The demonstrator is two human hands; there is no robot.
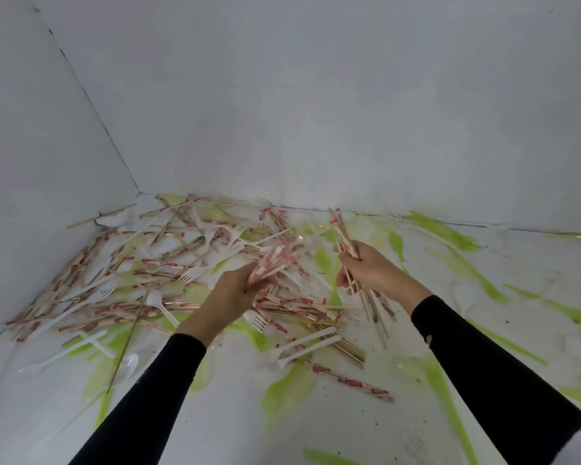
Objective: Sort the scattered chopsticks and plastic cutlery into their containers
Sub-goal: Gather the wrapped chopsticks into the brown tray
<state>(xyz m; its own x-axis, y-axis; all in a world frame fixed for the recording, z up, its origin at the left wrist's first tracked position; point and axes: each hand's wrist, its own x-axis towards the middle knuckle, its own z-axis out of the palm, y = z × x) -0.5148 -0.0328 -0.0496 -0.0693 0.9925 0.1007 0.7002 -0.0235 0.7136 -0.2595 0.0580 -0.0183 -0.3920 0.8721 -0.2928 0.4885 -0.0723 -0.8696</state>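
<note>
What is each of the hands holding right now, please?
Left hand: grips a bunch of red-and-white paper-wrapped wooden chopsticks.
Right hand: grips another bundle of such wrapped chopsticks.

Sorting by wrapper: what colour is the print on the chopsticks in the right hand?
Red, on the chopsticks; head view.

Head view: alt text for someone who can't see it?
Left hand and right hand each grip a bundle of wrapped chopsticks over a white table. A heap of chopsticks and white cutlery lies left; green cutlery is scattered around. No container shows.

Both hands gripping chopstick bundles, cutlery pile behind
</note>
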